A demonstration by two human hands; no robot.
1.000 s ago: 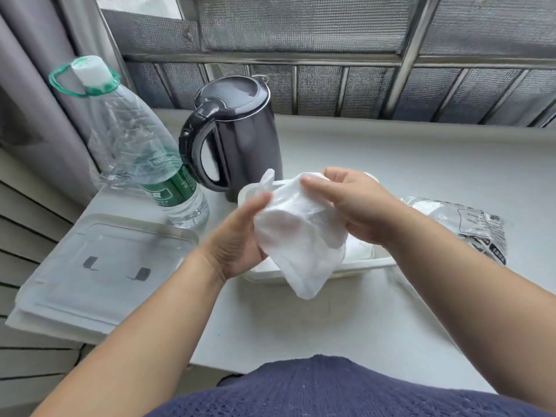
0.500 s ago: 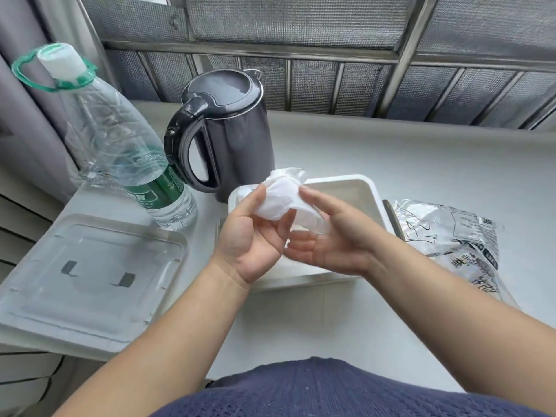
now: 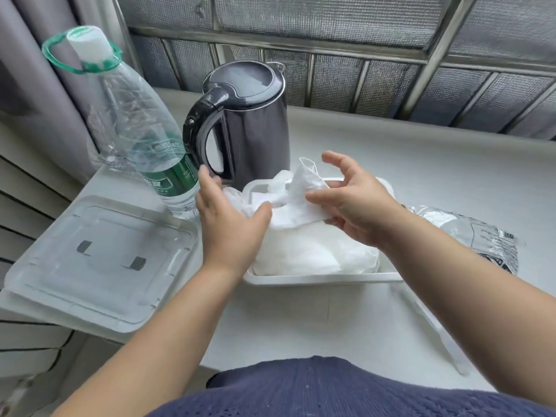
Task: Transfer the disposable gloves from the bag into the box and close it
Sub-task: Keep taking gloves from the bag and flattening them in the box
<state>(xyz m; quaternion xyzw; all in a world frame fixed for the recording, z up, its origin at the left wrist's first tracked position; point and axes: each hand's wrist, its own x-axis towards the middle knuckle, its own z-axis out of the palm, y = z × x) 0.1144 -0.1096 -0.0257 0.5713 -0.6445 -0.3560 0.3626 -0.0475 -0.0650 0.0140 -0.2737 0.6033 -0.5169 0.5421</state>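
A white box (image 3: 325, 279) stands in the middle of the table with a heap of thin white disposable gloves (image 3: 316, 254) in it. Above its far half a crumpled glove (image 3: 296, 194) stretches between my hands. My left hand (image 3: 228, 221) pinches its left end between the thumb and the fingers behind it. My right hand (image 3: 353, 206) holds the right end under its thumb, with the index finger raised and spread. The clear printed bag (image 3: 478, 239) lies flat to the right of the box. The box's clear lid (image 3: 99, 260) rests on the left.
A dark electric kettle (image 3: 249, 121) stands right behind the box, close to my left hand. A large plastic water bottle (image 3: 135, 130) leans behind the lid at the left. A window grille runs along the back. The table's near edge is at my lap.
The glove was bunched in my left hand; now it is pulled out between both hands, which have moved apart and lower over the box.
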